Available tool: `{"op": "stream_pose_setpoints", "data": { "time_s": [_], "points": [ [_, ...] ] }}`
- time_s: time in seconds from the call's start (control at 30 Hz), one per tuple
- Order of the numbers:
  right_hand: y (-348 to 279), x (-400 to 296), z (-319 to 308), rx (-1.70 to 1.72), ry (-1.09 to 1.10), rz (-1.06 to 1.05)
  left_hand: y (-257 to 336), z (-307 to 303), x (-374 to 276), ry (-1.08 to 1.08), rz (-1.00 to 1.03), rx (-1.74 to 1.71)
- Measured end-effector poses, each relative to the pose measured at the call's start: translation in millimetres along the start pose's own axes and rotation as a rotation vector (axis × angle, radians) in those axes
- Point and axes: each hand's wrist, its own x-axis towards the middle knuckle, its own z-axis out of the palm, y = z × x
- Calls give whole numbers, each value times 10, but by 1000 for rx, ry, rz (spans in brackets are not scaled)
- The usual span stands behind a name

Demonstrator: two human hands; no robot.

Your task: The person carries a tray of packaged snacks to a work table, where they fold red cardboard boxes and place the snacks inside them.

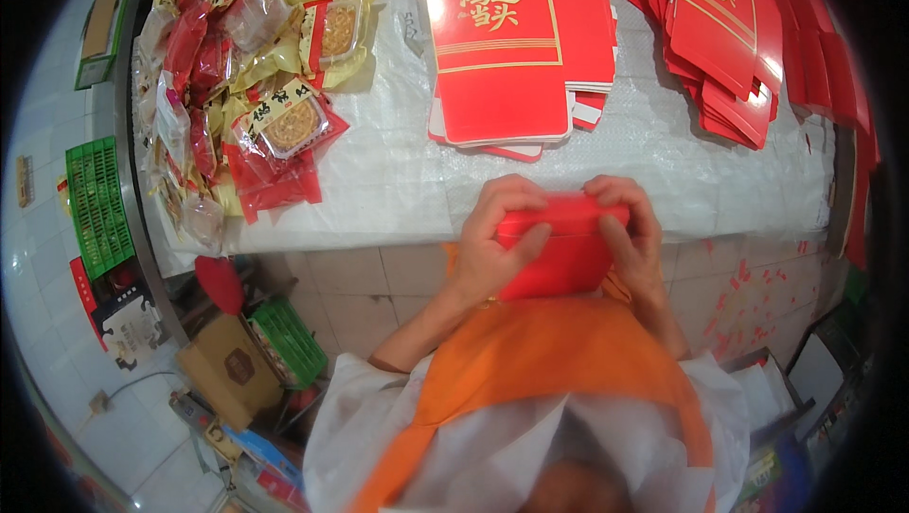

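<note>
Both hands hold one red cardboard box (557,264) in front of the orange apron, close to the table's near edge. My left hand (501,225) grips its left side, thumb on the near face and fingers over the top. On the right side my right hand (632,229) has the same kind of grip, fingertips at the upper edge. Beyond the hands lies a stack of flat red printed cardboard pieces (501,51) with gold lettering. A second pile of red cardboard pieces (717,30) is further right. Wrapped mooncakes (291,126) in clear-windowed packets are heaped at the left.
A white woven plastic sheet (383,193) covers the table. Folded red cardboard (817,65) lines its right end. Below left stand a brown carton (231,371) and a green plastic crate (287,342); another green crate (99,207) is left of the table. Red scraps (746,300) litter the floor.
</note>
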Motion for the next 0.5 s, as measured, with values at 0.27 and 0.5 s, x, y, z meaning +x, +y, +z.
{"op": "stream_pose_setpoints", "data": {
  "time_s": [0.27, 0.5],
  "points": [
    [91, -61, -5, 11, -40, -80, -119, 1, -53, 43, 147, 11],
    [124, -120, 7, -22, -10, -64, -27, 28, -78, 45, 72, 16]
  ]
}}
